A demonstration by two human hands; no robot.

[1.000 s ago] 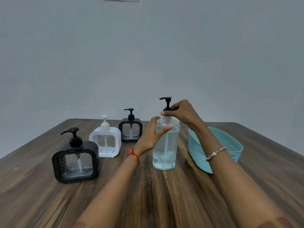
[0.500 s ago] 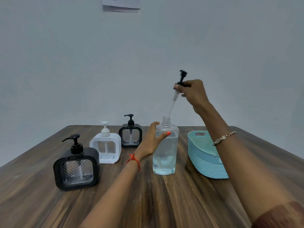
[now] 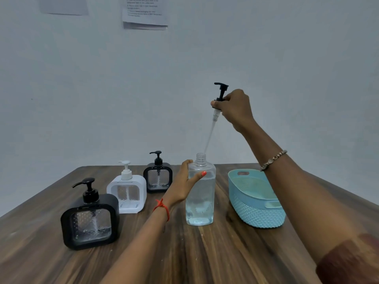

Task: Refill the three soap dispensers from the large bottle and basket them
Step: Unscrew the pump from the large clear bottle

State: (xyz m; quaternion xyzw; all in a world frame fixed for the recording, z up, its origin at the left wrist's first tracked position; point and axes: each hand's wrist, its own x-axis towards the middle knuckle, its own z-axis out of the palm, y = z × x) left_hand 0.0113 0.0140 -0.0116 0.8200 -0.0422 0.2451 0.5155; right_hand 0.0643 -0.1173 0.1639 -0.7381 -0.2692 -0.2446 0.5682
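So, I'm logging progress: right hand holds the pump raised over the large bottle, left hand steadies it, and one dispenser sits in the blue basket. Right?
No. The head view shows no dispenser in the blue basket; the near black dispenser, white dispenser and far black dispenser stand on the table. The rest holds.

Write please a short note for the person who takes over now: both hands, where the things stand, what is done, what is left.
Left hand grips the large bottle, upright on the table.
Right hand holds the bottle's pump lifted high, tube tip just at the open neck.
Left of the bottle, pumps on: near black dispenser, white dispenser, far black dispenser.
Basket stands right of the bottle, no dispenser in it.
Done: bottle opened.
Left: set the pump aside, open and fill each dispenser, close them, basket all three.
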